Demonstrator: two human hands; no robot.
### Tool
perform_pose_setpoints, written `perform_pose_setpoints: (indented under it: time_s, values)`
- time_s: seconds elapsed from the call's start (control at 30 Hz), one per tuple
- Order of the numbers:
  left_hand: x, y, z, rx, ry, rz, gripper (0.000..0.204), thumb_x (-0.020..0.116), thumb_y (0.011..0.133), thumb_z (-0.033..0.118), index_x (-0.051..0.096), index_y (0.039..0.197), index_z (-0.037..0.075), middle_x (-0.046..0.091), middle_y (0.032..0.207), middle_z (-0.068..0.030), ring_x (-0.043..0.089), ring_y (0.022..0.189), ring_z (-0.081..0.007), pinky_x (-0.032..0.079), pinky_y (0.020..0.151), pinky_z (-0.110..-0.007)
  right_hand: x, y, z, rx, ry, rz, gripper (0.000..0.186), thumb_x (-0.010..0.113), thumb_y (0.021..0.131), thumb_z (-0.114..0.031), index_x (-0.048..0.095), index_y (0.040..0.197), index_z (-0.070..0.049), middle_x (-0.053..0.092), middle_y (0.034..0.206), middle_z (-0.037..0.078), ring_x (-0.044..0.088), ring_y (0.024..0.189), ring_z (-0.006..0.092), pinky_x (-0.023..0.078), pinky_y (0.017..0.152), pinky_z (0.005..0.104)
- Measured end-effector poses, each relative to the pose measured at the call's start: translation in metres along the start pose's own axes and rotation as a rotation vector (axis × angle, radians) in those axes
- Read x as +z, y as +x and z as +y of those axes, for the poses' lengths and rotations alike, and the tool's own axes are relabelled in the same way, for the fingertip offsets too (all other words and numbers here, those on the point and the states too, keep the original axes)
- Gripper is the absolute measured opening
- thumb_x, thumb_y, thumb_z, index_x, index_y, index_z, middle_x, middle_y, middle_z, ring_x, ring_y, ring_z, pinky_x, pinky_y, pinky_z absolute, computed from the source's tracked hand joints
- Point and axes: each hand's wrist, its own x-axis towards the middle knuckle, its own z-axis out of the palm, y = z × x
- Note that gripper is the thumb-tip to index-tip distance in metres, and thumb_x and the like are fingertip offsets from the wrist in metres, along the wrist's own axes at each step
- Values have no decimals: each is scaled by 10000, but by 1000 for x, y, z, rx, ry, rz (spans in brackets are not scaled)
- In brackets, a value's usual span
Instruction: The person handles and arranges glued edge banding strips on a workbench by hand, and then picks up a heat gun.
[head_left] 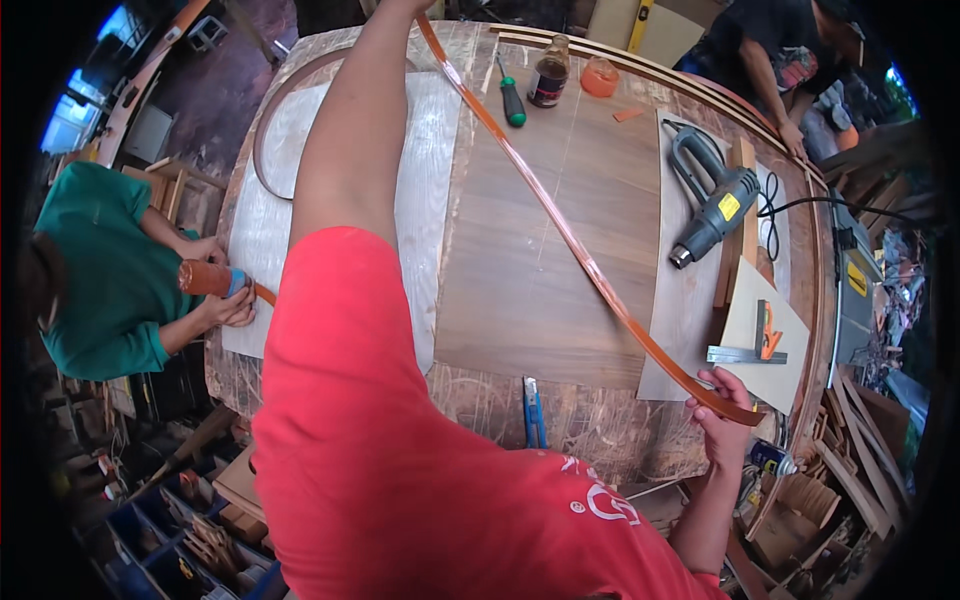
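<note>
A long, glossy orange-brown strip, like edge banding, runs diagonally above the workbench between my two hands. My right hand is closed around its near end at the lower right, with the tip sticking out past the fingers. Stretched far forward, my left hand meets the strip's far end at the top edge of the view, which cuts off most of its fingers. Beneath the strip lies a brown wood-grain panel. To the right of the strip rests a grey heat gun with a black cord.
A green-handled screwdriver, a dark bottle and an orange jar stand or lie at the back. Near the front lies a blue utility knife. An orange-handled square is at right. Two co-workers work at the bench's sides.
</note>
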Motion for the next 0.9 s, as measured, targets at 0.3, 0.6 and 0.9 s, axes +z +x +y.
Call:
perform_pose_setpoints:
  time_s: [0.3, 0.6, 0.9]
  values:
    - [-22, 23, 26, 30, 19, 36, 552, 511, 926, 417, 502, 1252, -29, 511, 1270, -238, 460, 1220, -341, 342, 1035, -361, -2, -12, 15, 2, 52, 53, 530, 716, 700, 39, 511, 1187, -11, 611, 1074, 135, 654, 826, 208, 551, 663, 276]
    - [0, -68, 103, 144, -205, -43, 454, 680, 830, 275, 561, 1203, 46, 524, 1271, -155, 470, 1200, -305, 371, 982, -377, -4, -13, 18, 28, 124, 71, 471, 667, 730, 81, 502, 1166, 8, 613, 1069, 141, 659, 862, 210, 559, 693, 286]
    - [22, -343, 291, -186, -346, -523, 550, 688, 799, 208, 492, 1301, 99, 295, 1465, -180, 273, 1360, -345, 258, 1097, -437, -2, -14, 12, -52, 81, 22, 472, 648, 777, 58, 480, 1217, 38, 578, 1168, 162, 656, 841, 180, 545, 690, 251]
